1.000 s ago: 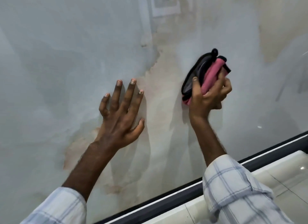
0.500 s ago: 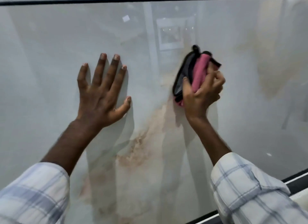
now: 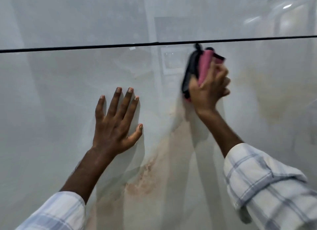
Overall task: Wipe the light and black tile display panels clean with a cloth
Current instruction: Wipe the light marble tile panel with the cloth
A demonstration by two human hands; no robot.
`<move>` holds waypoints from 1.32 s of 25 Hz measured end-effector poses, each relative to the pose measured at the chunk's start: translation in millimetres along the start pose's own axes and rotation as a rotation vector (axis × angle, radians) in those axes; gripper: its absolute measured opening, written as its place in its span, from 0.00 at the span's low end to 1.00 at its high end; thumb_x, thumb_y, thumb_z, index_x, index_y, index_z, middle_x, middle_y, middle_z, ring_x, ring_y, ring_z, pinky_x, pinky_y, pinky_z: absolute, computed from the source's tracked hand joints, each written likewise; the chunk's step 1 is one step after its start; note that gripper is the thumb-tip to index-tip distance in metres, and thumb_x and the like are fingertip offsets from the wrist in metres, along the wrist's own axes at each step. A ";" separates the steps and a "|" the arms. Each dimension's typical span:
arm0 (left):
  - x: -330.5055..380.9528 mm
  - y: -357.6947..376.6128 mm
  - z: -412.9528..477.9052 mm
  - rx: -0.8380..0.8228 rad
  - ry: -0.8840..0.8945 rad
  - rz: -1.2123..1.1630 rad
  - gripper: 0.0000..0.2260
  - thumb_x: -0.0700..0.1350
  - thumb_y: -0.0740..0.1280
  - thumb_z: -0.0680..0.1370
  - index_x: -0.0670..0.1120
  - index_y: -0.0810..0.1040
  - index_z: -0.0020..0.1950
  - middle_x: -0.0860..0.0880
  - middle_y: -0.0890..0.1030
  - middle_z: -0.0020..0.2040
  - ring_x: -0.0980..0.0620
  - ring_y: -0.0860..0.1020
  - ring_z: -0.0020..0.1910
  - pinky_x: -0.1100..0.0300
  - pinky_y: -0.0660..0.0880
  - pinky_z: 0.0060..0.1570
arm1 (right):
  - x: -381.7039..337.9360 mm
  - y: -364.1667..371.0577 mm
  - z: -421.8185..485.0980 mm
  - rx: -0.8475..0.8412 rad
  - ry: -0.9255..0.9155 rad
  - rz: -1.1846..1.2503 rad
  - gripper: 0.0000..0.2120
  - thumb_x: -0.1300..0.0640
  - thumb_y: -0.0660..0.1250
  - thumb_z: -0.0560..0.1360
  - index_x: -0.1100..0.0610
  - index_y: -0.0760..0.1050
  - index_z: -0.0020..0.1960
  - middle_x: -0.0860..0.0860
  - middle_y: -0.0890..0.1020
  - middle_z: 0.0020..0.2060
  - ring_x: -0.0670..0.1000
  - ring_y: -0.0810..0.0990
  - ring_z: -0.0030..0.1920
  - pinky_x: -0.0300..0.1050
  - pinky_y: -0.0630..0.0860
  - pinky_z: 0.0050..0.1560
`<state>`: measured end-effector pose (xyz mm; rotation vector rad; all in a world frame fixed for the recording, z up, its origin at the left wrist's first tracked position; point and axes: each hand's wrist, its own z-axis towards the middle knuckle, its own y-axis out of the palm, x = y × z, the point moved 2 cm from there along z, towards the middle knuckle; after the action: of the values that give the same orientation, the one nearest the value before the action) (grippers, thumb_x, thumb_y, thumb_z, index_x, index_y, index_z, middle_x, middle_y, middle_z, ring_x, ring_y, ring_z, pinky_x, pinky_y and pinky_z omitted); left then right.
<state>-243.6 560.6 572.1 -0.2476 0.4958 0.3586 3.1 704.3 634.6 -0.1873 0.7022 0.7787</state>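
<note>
**While my left hand braces, my right presses the cloth**

As I face the light tile panel (image 3: 51, 92), my left hand (image 3: 118, 125) lies flat against it, holding nothing, with fingers straight and spread and the thumb out to the side. My right hand (image 3: 209, 89) is higher and off to the right, with its fingers curled round a bunched cloth (image 3: 197, 67), pink with black folds. The cloth is pressed to the panel's glossy face, its top end just under the thin black seam (image 3: 85, 47) that crosses the whole view. That hand and the cloth are blurred, so I cannot make out how each finger sits. Above the seam is an upper pale panel (image 3: 85, 15), and both faces carry hazy reflections. A tan, rust-tinted streak (image 3: 145, 178) runs down the lower panel from beneath the cloth, passing between my forearms. Both wrists come out of pale checked sleeves, the left sleeve (image 3: 56, 212) low in the corner and the right sleeve (image 3: 267, 187) fuller at lower right.
</note>
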 end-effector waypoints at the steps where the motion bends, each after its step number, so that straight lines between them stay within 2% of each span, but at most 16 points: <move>1: -0.1 -1.1 -0.4 0.005 -0.006 -0.001 0.35 0.58 0.60 0.81 0.42 0.59 0.84 0.41 0.56 0.85 0.38 0.54 0.84 0.32 0.51 0.78 | -21.5 4.3 -15.7 -0.047 -0.219 -0.024 0.40 0.42 0.64 0.67 0.53 0.68 0.78 0.58 0.71 0.70 0.62 0.70 0.64 0.56 0.64 0.57; 3: -0.2 -3.2 -0.6 0.002 -0.010 -0.021 0.34 0.58 0.61 0.81 0.42 0.61 0.83 0.42 0.57 0.84 0.39 0.55 0.84 0.32 0.53 0.78 | -46.5 9.8 -45.8 -0.159 -0.714 -0.085 0.41 0.43 0.65 0.66 0.53 0.68 0.78 0.56 0.72 0.70 0.60 0.69 0.64 0.56 0.64 0.55; 4: -0.4 -5.1 -0.7 -0.004 -0.004 -0.049 0.34 0.57 0.61 0.81 0.41 0.63 0.83 0.42 0.57 0.84 0.39 0.55 0.84 0.32 0.54 0.78 | -46.9 9.6 -44.7 -0.190 -0.885 -0.114 0.40 0.44 0.66 0.66 0.52 0.68 0.78 0.54 0.73 0.70 0.59 0.69 0.64 0.58 0.65 0.54; 5: -1.8 -8.7 -0.2 -0.003 0.007 -0.088 0.33 0.56 0.62 0.80 0.41 0.65 0.82 0.41 0.58 0.84 0.39 0.56 0.83 0.32 0.55 0.77 | -42.3 5.8 -31.1 -0.192 -0.943 -0.117 0.40 0.43 0.67 0.67 0.50 0.68 0.78 0.53 0.73 0.70 0.58 0.70 0.64 0.59 0.65 0.55; 7: -9.9 -19.0 0.2 0.017 0.012 -0.162 0.31 0.55 0.62 0.80 0.41 0.69 0.80 0.41 0.60 0.84 0.40 0.58 0.83 0.33 0.57 0.76 | -17.1 -0.4 8.4 -0.131 -0.696 -0.110 0.39 0.41 0.67 0.67 0.46 0.68 0.78 0.51 0.71 0.71 0.56 0.69 0.65 0.55 0.62 0.56; 10: -32.6 -27.9 -6.1 0.039 -0.064 -0.145 0.30 0.55 0.60 0.81 0.41 0.68 0.80 0.41 0.58 0.84 0.41 0.59 0.83 0.33 0.57 0.75 | 29.6 -11.7 56.3 -0.008 -0.007 0.000 0.37 0.40 0.64 0.68 0.45 0.68 0.77 0.52 0.70 0.71 0.59 0.69 0.66 0.53 0.60 0.58; 11: -38.2 -27.6 -9.3 0.034 -0.094 -0.116 0.31 0.56 0.59 0.81 0.41 0.66 0.81 0.41 0.57 0.84 0.41 0.58 0.83 0.33 0.56 0.75 | 32.9 -12.5 62.1 0.017 0.125 0.000 0.37 0.40 0.62 0.68 0.46 0.68 0.77 0.53 0.69 0.71 0.61 0.69 0.66 0.53 0.60 0.59; 13: -40.2 -21.9 -15.6 0.014 -0.106 -0.061 0.33 0.56 0.57 0.82 0.40 0.61 0.83 0.41 0.55 0.85 0.41 0.56 0.84 0.33 0.55 0.75 | 11.4 -7.7 57.9 0.009 0.182 -0.031 0.37 0.41 0.60 0.69 0.49 0.66 0.78 0.55 0.69 0.72 0.63 0.69 0.66 0.56 0.62 0.62; 15: -36.2 -14.9 -21.4 0.028 -0.106 -0.035 0.33 0.55 0.57 0.82 0.40 0.59 0.84 0.40 0.56 0.85 0.40 0.56 0.84 0.33 0.55 0.76 | -31.6 3.9 31.6 -0.025 -0.011 -0.020 0.38 0.42 0.61 0.68 0.53 0.68 0.77 0.59 0.71 0.71 0.64 0.70 0.65 0.58 0.65 0.61; 19: -32.2 -8.1 -27.5 0.086 -0.110 -0.001 0.32 0.54 0.58 0.82 0.39 0.61 0.83 0.39 0.59 0.84 0.38 0.59 0.83 0.32 0.58 0.76 | -96.9 19.5 -28.5 -0.138 -0.757 -0.104 0.40 0.43 0.63 0.66 0.54 0.70 0.77 0.57 0.74 0.69 0.60 0.72 0.62 0.54 0.63 0.54; 21: -33.0 -9.1 -27.0 0.081 -0.097 -0.011 0.32 0.54 0.59 0.82 0.39 0.62 0.82 0.39 0.59 0.83 0.37 0.59 0.83 0.32 0.58 0.77 | -89.8 11.8 -9.2 -0.150 -1.019 -0.166 0.40 0.42 0.67 0.66 0.52 0.70 0.77 0.55 0.74 0.70 0.59 0.74 0.63 0.55 0.62 0.53; 22: -34.0 -9.9 -27.4 0.071 -0.091 -0.012 0.33 0.55 0.59 0.81 0.39 0.62 0.82 0.39 0.59 0.84 0.37 0.58 0.83 0.32 0.57 0.77 | -79.7 8.6 6.3 -0.148 -1.009 -0.181 0.40 0.41 0.68 0.67 0.49 0.69 0.78 0.53 0.74 0.71 0.59 0.73 0.64 0.54 0.60 0.53; 26: -35.6 -7.6 -32.0 0.051 -0.084 -0.022 0.34 0.55 0.61 0.81 0.39 0.61 0.83 0.39 0.58 0.84 0.37 0.57 0.83 0.32 0.56 0.78 | -60.8 6.1 35.4 -0.056 -0.332 -0.078 0.38 0.43 0.65 0.67 0.47 0.68 0.77 0.53 0.70 0.70 0.59 0.70 0.65 0.53 0.60 0.56; 27: -35.6 -6.9 -33.1 0.052 -0.087 -0.018 0.34 0.55 0.61 0.81 0.39 0.61 0.83 0.39 0.58 0.84 0.38 0.57 0.83 0.32 0.56 0.78 | -76.0 12.1 20.8 -0.028 -0.309 -0.081 0.39 0.43 0.64 0.66 0.50 0.68 0.77 0.55 0.71 0.70 0.60 0.70 0.64 0.53 0.61 0.57; 30: -35.0 -7.3 -33.2 0.063 -0.099 -0.006 0.33 0.55 0.61 0.81 0.39 0.63 0.82 0.39 0.60 0.83 0.38 0.58 0.83 0.33 0.56 0.78 | -127.0 28.1 -48.7 -0.095 -0.734 -0.046 0.40 0.42 0.66 0.66 0.55 0.71 0.75 0.58 0.75 0.67 0.60 0.71 0.61 0.53 0.63 0.53; 33: -36.0 -7.5 -32.4 0.069 -0.098 -0.032 0.33 0.55 0.62 0.81 0.38 0.65 0.81 0.39 0.61 0.82 0.38 0.58 0.83 0.33 0.56 0.78 | -118.9 24.0 -69.1 -0.175 -1.139 -0.067 0.36 0.39 0.66 0.71 0.54 0.72 0.76 0.56 0.76 0.68 0.59 0.74 0.63 0.59 0.66 0.54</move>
<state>-283.7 533.8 563.6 -0.1699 0.4071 0.3199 -108.5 624.6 660.8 0.0888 -0.4475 0.7424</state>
